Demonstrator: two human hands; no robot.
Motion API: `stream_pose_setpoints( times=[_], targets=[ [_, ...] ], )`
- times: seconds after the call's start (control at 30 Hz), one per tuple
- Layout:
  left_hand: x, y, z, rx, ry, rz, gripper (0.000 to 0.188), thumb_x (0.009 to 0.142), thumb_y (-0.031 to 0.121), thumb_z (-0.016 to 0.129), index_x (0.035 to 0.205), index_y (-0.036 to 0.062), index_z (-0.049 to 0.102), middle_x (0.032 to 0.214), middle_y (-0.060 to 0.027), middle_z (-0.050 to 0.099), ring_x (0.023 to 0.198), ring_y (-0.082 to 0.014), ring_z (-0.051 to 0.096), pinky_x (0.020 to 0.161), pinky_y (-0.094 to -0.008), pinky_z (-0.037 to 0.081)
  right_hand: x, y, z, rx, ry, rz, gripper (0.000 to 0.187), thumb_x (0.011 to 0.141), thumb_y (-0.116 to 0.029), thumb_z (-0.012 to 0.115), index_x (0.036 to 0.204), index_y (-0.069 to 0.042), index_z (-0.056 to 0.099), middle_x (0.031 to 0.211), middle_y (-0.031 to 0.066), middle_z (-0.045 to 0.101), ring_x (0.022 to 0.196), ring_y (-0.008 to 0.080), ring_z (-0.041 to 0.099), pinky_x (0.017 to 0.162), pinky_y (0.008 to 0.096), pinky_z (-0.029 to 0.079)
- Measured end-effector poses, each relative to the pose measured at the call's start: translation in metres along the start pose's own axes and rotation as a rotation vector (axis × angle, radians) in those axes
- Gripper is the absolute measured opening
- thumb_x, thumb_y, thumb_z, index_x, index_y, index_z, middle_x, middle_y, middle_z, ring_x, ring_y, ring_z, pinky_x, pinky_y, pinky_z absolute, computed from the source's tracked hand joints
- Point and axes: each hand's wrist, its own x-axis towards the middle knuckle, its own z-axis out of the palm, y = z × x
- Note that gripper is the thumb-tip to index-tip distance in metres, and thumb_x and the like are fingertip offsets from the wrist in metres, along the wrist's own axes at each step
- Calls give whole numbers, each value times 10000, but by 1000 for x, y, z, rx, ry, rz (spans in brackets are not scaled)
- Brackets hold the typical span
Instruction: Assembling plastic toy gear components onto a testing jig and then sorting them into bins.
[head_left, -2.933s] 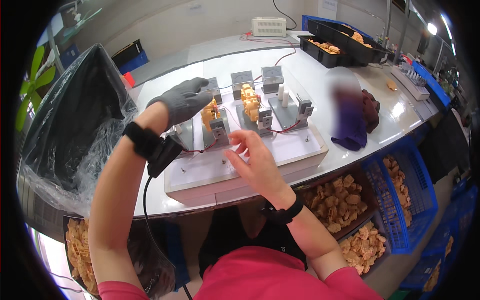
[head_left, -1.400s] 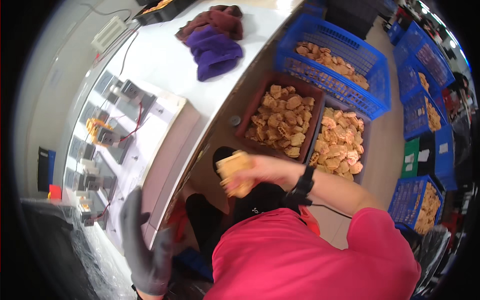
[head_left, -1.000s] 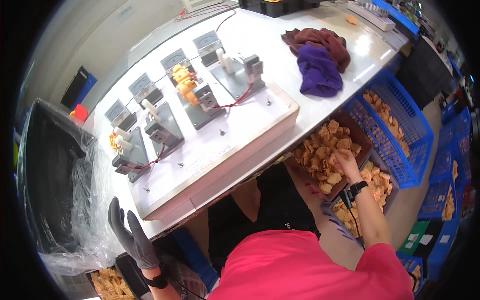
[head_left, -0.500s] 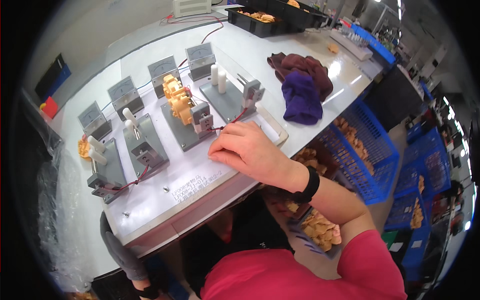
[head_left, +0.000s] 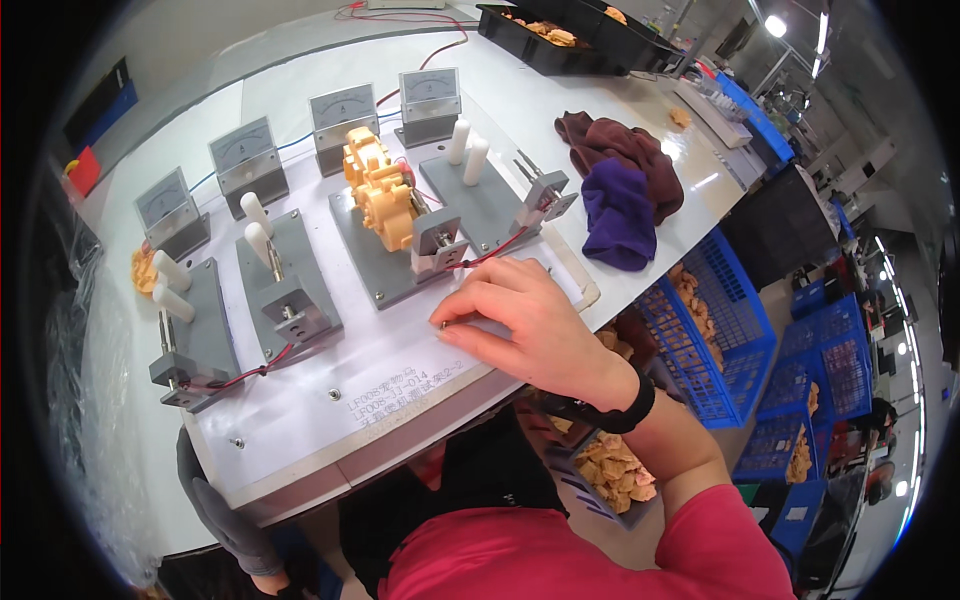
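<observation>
My right hand (head_left: pixel 525 325) is bare and rests over the front of a white test board (head_left: pixel 300 440). Its thumb and forefinger pinch a small metal toggle switch (head_left: pixel 445 325). Just beyond the knuckles, a yellow-orange plastic gearbox (head_left: pixel 385 190) sits on a grey fixture plate (head_left: pixel 385 285), against a metal block (head_left: pixel 437 240) with red wires. At the board's left front corner lies my left hand (head_left: pixel 225 515) in a grey glove, fingers stretched along the board's side and partly hidden. It appears to hold nothing.
Three other fixtures with white posts (head_left: pixel 258 240) flank the gearbox; analog meters (head_left: pixel 247 160) stand behind. Purple cloth (head_left: pixel 618 215) and brown cloth (head_left: pixel 640 165) lie to the right. Blue crates (head_left: pixel 715 330) of yellowish parts stand below. A black tray (head_left: pixel 560 45) is at the back.
My right thumb and forefinger have parted slightly, so the switch between them now shows. The view has shifted a little; the gearbox stays on its fixture.
</observation>
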Motion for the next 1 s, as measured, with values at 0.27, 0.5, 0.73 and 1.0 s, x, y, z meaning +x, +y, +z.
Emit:
stream_pose_setpoints(
  times=[0.27,0.5,0.73,1.0],
  targets=[
    [-1,-1,0,-22,-20,4,607,1020,384,271,1452,-35,347,1460,-182,404,1343,-290,400,1129,-416,292,-1,-1,1,-2,-9,5,97,851,-173,695,928,-116,680,873,35,601,868,236,583,788,365,417],
    [0,2,1,2,-17,3,607,1026,386,260,1452,-38,344,1463,-185,399,1341,-293,401,1127,-417,296,-2,-1,2,-12,20,-12,88,857,-181,689,925,-126,680,878,29,599,872,230,581,788,364,414],
    [1,-2,2,-5,13,3,645,1018,453,299,1437,-30,385,1422,-156,452,1302,-253,438,1106,-382,321,-3,-1,3,-25,31,-16,84,856,-185,691,918,-130,680,880,29,595,873,229,577,786,360,412],
    [2,-6,-3,26,-7,45,627,1024,429,306,1440,-34,383,1439,-158,441,1318,-258,424,1117,-386,306,-3,-1,3,-34,39,-27,88,854,-188,692,919,-129,679,882,32,595,876,230,577,782,357,412]
  ],
)
